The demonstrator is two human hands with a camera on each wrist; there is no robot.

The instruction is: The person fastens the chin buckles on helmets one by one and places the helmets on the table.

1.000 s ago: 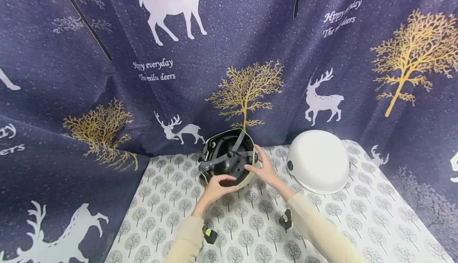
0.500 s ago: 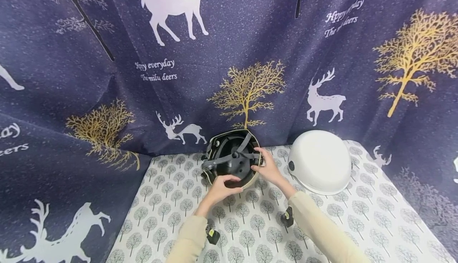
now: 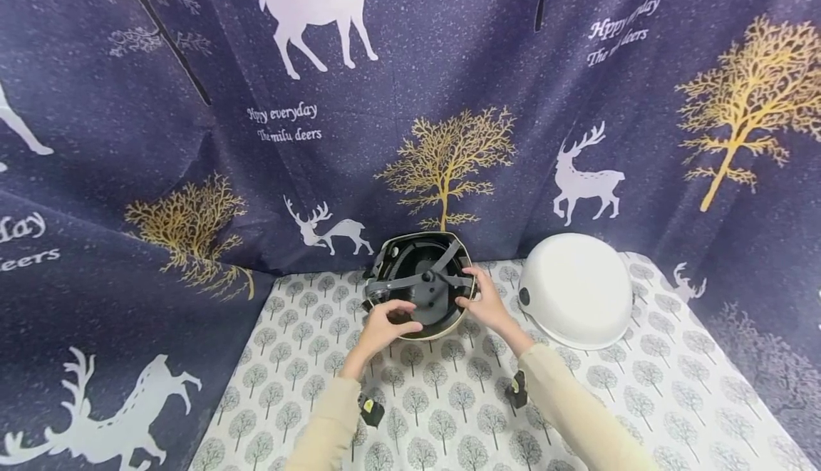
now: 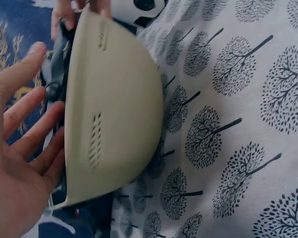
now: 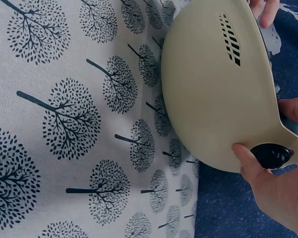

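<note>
A cream helmet (image 3: pixel 442 330) lies with its opening up on the patterned cloth, showing a black inside and grey straps (image 3: pixel 400 283). My right hand (image 3: pixel 487 307) grips its right rim. In the right wrist view, that hand's thumb (image 5: pixel 248 161) presses the cream shell beside a black oval piece (image 5: pixel 270 155), while a finger reaches over the rim. My left hand (image 3: pixel 383 326) hovers at the near left side of the opening, thumb and fingers spread apart. The left wrist view shows its fingers (image 4: pixel 32 136) loosely extended alongside the rim and straps, not wrapped round the shell.
A white helmet (image 3: pixel 574 289) rests dome up to the right, a black disc (image 3: pixel 524 296) on its side. The table cloth (image 3: pixel 449 414) has a tree print. A dark blue curtain (image 3: pixel 410 65) with deer and trees hangs right behind both helmets.
The cream helmet has turned and shifted a little right, its opening facing up more. My left hand has come off the near rim and moved left; my right hand keeps its grip.
</note>
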